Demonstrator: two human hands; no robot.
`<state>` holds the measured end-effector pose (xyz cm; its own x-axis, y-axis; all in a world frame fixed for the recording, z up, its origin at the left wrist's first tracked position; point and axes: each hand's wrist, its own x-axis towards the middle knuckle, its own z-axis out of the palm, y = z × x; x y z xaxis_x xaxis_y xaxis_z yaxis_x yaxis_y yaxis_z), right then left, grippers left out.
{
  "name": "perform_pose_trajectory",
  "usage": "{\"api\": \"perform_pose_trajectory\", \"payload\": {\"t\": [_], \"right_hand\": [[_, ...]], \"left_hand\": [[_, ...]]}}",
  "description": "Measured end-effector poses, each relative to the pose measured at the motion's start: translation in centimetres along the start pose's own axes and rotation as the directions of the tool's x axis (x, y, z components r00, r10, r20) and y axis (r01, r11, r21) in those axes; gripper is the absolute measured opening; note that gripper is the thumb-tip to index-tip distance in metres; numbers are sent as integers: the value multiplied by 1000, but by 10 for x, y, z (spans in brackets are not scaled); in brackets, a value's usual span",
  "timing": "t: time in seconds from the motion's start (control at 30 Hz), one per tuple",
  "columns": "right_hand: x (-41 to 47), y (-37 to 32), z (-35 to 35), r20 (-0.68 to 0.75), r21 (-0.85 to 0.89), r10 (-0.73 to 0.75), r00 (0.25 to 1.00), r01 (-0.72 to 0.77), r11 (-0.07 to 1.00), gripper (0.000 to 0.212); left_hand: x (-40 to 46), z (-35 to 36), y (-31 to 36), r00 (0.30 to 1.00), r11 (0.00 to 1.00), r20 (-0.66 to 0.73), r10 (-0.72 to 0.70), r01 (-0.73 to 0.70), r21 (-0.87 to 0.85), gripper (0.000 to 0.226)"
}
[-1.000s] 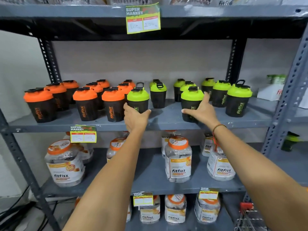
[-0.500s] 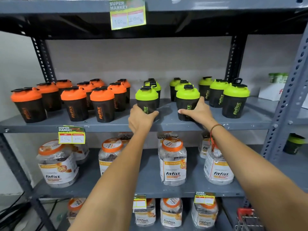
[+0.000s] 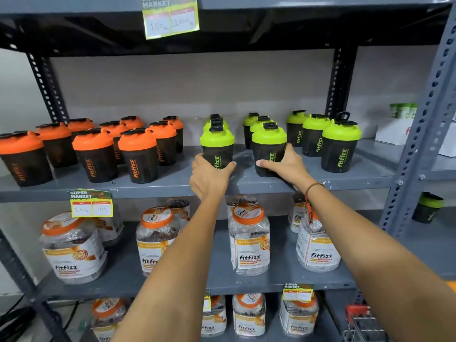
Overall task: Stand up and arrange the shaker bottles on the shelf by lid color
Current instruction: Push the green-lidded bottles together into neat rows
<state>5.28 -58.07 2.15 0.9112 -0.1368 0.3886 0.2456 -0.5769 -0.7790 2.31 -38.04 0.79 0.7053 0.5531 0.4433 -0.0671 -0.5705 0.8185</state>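
Black shaker bottles stand upright on the grey middle shelf (image 3: 177, 186). Several orange-lidded bottles (image 3: 138, 154) fill its left half and several green-lidded bottles (image 3: 341, 146) its right half. My left hand (image 3: 209, 176) is wrapped around the base of a green-lidded bottle (image 3: 217, 146) at the front centre. Just to its right, my right hand (image 3: 286, 166) grips the lower part of a second green-lidded bottle (image 3: 269, 146). Both held bottles rest upright on the shelf.
Clear fitfizz jars (image 3: 249, 240) with orange lids fill the two lower shelves. Price tags (image 3: 91, 204) hang from shelf edges. Perforated grey uprights (image 3: 417, 144) frame the right side, with a white box (image 3: 394, 132) and another green-lidded bottle (image 3: 428, 209) beyond. A red-handled cart (image 3: 360, 322) sits at bottom right.
The green bottle in my left hand has slid right, away from the orange group, opening a gap. My right hand keeps its grip on the other green bottle. The camera has shifted.
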Motion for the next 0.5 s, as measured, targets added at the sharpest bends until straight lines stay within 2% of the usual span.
{"api": "perform_pose_trajectory", "payload": {"t": [0.33, 0.43, 0.5], "right_hand": [[2, 5, 0, -18, 63, -7, 1000, 8, 998, 74], [2, 5, -1, -8, 80, -12, 1000, 13, 997, 78], [0, 3, -4, 14, 98, -21, 1000, 20, 995, 88]], "left_hand": [[-1, -1, -4, 999, 999, 0, 49, -49, -11, 82], [-2, -1, -4, 998, 998, 4, 67, -67, -16, 94], [-8, -1, -3, 992, 994, -73, 102, -104, -30, 102]]}}
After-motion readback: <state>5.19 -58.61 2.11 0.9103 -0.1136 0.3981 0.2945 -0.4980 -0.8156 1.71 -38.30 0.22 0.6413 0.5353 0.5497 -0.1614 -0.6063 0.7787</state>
